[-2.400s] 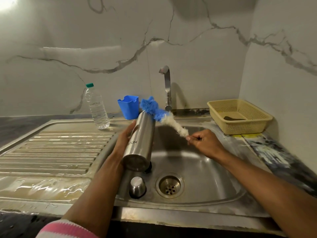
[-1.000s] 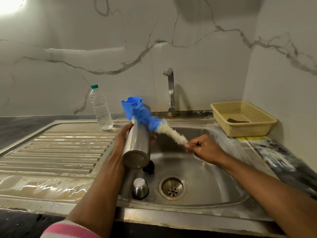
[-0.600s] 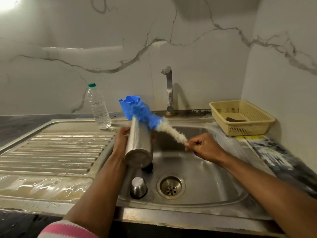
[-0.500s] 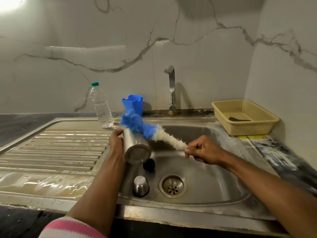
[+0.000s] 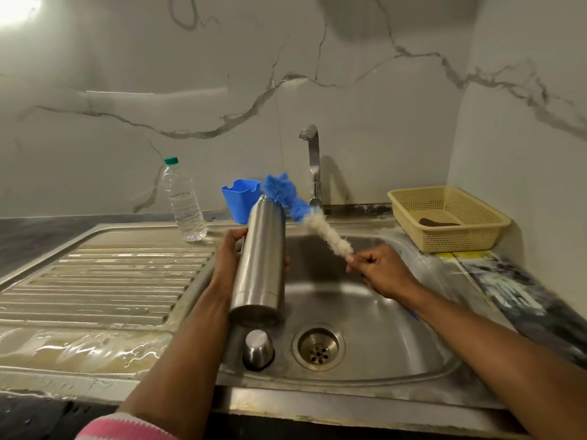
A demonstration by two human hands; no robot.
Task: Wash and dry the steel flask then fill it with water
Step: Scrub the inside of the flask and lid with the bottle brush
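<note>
We see the steel flask [image 5: 259, 265] held above the sink [image 5: 374, 315], tilted with its base toward us and its narrow neck pointing up and away, toward the back wall. Our left hand [image 5: 229, 258] has it in a closed grip: the fingers wrap round the far side of the body and the thumb comes over the top left, about midway along its length. Our right hand [image 5: 378, 270] is curled tight, pinching the thin handle end of a bottle brush [image 5: 313, 219] between thumb and fingers. The brush runs up and left from that hand, white bristles nearer the hand and blue bristles at the tip, and the blue part sits just beside the flask's mouth; we cannot tell whether any of it is inside the neck. Below the flask, on the sink floor, a steel cap [image 5: 258, 348] stands next to the drain [image 5: 318, 347]. The tap [image 5: 313, 163] rises behind the basin. On the wet steel drainboard to the left stands a clear water bottle [image 5: 183, 203] with a green lid, and a blue plastic cup [image 5: 240, 200] sits behind the flask. On the bench at the right rests a yellow basket [image 5: 467, 235] with a dark item inside.
</note>
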